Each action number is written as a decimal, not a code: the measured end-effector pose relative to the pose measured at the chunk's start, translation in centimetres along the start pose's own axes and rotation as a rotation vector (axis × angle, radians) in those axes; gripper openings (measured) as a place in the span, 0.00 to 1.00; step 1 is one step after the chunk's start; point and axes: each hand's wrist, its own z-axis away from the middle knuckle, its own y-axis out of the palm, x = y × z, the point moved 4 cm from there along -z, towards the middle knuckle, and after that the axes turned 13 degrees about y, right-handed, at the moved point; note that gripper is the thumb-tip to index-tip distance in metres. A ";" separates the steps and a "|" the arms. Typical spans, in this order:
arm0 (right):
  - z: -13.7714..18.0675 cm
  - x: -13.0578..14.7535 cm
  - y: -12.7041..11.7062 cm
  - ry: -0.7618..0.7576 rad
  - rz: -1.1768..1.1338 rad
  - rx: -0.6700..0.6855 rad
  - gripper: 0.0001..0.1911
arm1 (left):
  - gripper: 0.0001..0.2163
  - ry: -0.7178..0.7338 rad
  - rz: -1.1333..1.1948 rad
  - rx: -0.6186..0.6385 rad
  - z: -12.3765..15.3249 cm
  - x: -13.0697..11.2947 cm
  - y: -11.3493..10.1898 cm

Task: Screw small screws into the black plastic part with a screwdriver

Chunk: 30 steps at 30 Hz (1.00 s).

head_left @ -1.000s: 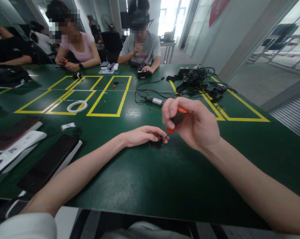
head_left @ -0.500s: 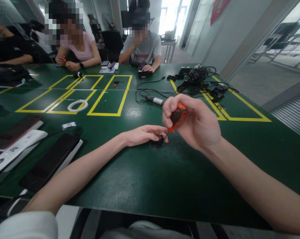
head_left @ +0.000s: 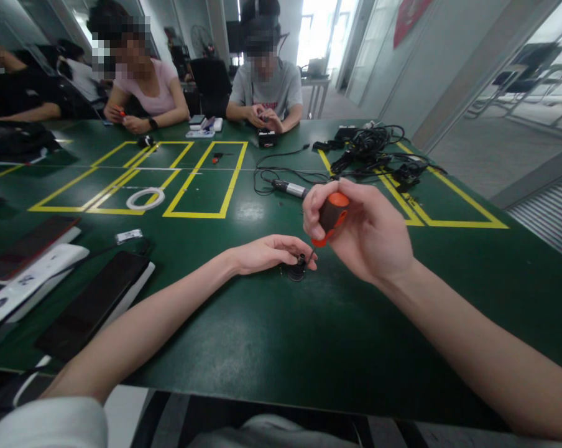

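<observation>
My right hand [head_left: 365, 233] is closed round a small screwdriver [head_left: 330, 218] with a black and orange handle, its thin tip pointing down at a small black round part [head_left: 298, 269] on the green table [head_left: 262, 323]. My left hand [head_left: 267, 254] rests on the table, its fingertips pinching that black part from the left and holding it in place.
Black and white flat devices [head_left: 89, 305] lie at the near left. A white ring [head_left: 144, 198] sits inside yellow taped boxes. A silver-tipped tool [head_left: 288, 187] and a tangle of black cables [head_left: 369, 149] lie behind my hands. Three people sit at the far side.
My right hand has turned the screwdriver handle a little between its fingers, showing more of the orange cap. The person in grey has brought both hands together over a device.
</observation>
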 end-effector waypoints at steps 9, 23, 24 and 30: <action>0.1 0.0 -0.2 -0.032 0.002 0.024 0.15 | 0.10 -0.030 0.005 -0.027 0.0 0.2 -0.2; -0.1 0.1 -0.2 -0.029 0.003 -0.028 0.18 | 0.11 -0.014 0.040 -0.039 0.0 0.1 -0.1; -0.1 0.1 -0.1 -0.024 0.004 -0.023 0.20 | 0.11 -0.017 0.037 -0.039 0.0 0.2 -0.1; 0.0 0.1 0.0 -0.011 -0.033 0.021 0.20 | 0.11 -0.049 -0.004 -0.056 0.0 0.4 -0.4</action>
